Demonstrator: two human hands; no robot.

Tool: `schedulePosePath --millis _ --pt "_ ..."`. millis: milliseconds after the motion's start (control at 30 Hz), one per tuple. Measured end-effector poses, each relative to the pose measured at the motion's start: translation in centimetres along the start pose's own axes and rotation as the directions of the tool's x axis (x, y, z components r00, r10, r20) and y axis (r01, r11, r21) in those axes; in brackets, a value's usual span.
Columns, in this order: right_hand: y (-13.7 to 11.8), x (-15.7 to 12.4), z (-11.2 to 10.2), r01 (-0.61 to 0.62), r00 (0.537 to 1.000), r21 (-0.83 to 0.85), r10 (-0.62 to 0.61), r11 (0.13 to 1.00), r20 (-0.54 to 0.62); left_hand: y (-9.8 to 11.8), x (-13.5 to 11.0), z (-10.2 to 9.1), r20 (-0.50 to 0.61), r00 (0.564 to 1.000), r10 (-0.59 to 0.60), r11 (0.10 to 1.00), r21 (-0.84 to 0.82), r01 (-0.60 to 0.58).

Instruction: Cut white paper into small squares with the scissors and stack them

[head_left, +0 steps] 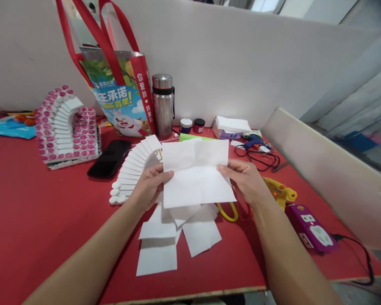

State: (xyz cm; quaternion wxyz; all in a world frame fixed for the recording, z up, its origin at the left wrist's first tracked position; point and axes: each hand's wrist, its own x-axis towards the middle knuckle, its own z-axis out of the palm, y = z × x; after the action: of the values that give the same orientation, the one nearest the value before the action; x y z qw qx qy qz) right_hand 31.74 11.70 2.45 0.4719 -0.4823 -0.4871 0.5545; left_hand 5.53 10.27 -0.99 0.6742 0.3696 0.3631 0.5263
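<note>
A white sheet of paper [197, 182] with a faint crease is held up between my two hands. My left hand [150, 184] pinches its left edge, thumb on the front. On the right edge, my right hand [241, 176] grips it the same way. Several white paper pieces [157, 256] lie loosely overlapped on the table below. Behind my left hand stands a curved white stepped piece [133, 167] with small round white discs at one end. Yellow scissor handles [229, 214] show partly under the sheet, near my right hand.
On the red table [66, 220] are a phone [109, 159], a pink-studded stepped piece [66, 127], a tote bag [117, 93] and a steel flask [163, 106]. To the right lie a yellow glue gun [281, 192], a purple power strip [313, 228] and cables; a board [324, 169] borders them.
</note>
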Motion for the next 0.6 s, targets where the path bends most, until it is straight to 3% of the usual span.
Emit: schedulePosePath --millis 167,400,600 --pt "-0.6 -0.2 0.4 -0.049 0.999 0.111 0.049 0.993 -0.002 0.1 0.0 0.1 -0.014 0.999 0.036 0.999 -0.019 -0.037" --pt "-1.3 -0.3 0.7 -0.07 0.997 0.138 0.075 0.988 -0.031 0.2 -0.1 -0.1 -0.029 0.999 0.042 0.996 -0.076 -0.044" --pt "-1.3 -0.4 0.4 0.045 0.999 0.091 -0.047 0.995 0.02 0.4 -0.2 -0.4 -0.007 0.996 0.094 0.996 0.014 -0.093"
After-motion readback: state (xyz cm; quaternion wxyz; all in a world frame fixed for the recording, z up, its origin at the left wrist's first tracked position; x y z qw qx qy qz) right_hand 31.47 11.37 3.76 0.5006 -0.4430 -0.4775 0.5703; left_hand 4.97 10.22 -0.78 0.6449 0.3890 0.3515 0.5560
